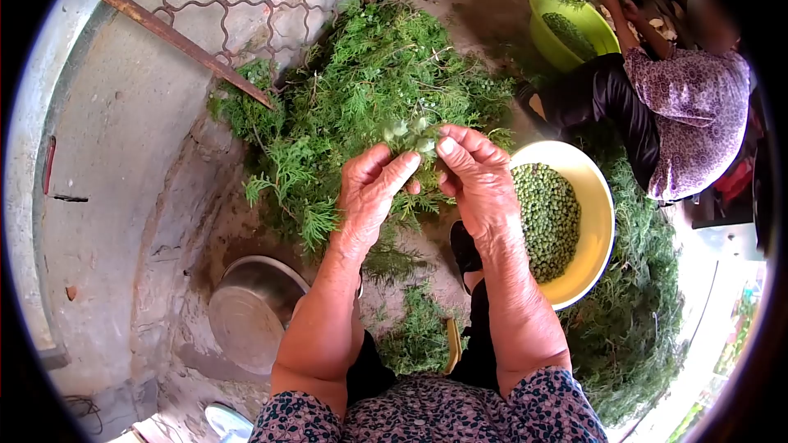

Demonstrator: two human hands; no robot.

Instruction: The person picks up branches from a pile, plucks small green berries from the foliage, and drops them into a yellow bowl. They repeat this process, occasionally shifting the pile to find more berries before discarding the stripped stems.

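Between my two hands is a small evergreen sprig (414,136) with pale green cones, held up above the heap of cut branches. My left hand (373,189) pinches it between thumb and fingers. On the other side, my right hand (480,176) has thumb and forefinger closed at the cones. The heap of feathery evergreen branches (369,74) lies on the ground just beyond both hands. Beside my right forearm stands a yellow basin (597,221) holding many small round green cones (546,217). My right forearm overlaps its near side.
A metal basin (254,312) sits on the ground at left. Another person (689,123) sits at upper right, hands over a green basin (566,29). More branches (632,303) lie at right. A rusty metal grille (222,8) leans behind the heap.
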